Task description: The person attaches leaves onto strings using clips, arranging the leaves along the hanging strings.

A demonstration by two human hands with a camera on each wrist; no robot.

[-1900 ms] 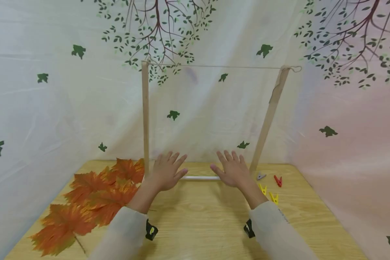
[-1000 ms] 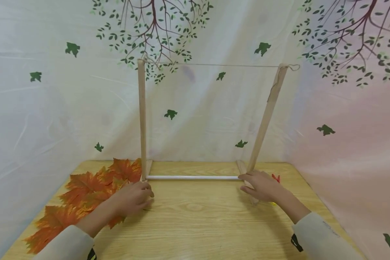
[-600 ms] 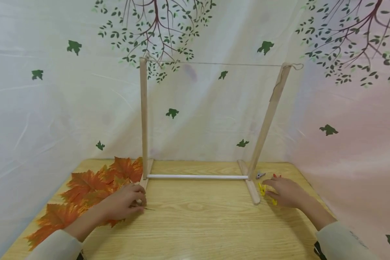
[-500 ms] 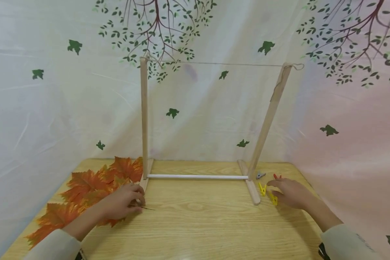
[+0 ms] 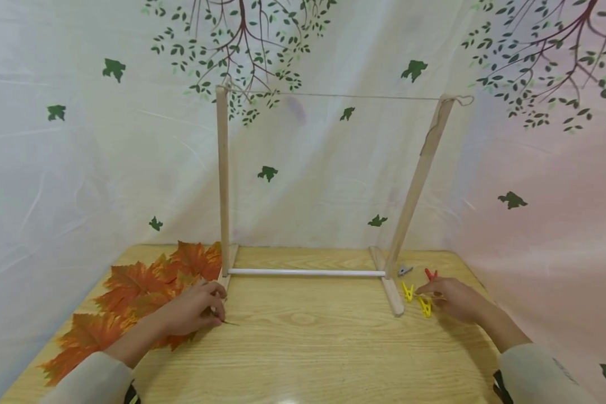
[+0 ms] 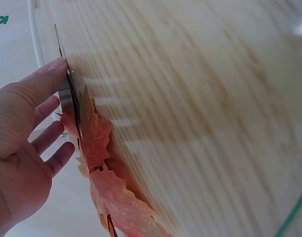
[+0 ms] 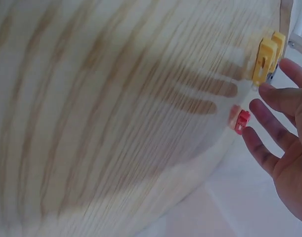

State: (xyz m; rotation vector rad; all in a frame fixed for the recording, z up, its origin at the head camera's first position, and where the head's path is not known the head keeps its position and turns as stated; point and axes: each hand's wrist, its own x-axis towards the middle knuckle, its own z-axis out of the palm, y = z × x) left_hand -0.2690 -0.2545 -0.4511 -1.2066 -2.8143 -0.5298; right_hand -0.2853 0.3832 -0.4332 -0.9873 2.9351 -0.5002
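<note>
In the head view, my left hand (image 5: pixel 194 308) is low over the left side of the table, in front of the wooden frame's left foot. Its thumb and index fingertip pinch the thin stem of an orange artificial maple leaf (image 6: pixel 96 140); the other fingers are loosely bent. More maple leaves (image 5: pixel 133 286) lie overlapping behind and beside this hand. On the right, my right hand (image 5: pixel 457 300) hovers beside two yellow clothespins (image 5: pixel 425 307), thumb and index apart and nothing between them. A red clothespin (image 5: pixel 431 274) lies just behind it, and a grey clothespin (image 5: pixel 405 270) farther left.
Between the hands stands a wooden frame with a left post (image 5: pixel 223 179), a leaning right post (image 5: pixel 419 185) and a white bar (image 5: pixel 308 272) low across. A string (image 5: pixel 333 95) is stretched between the tops. A printed cloth (image 5: pixel 303 213) hangs behind the wood-grain table (image 5: pixel 303 348).
Both hands started spread above the middle and moved apart, left to the leaves, right past the frame's right foot to the clothespins. The left fingertips have closed on a leaf stem.
</note>
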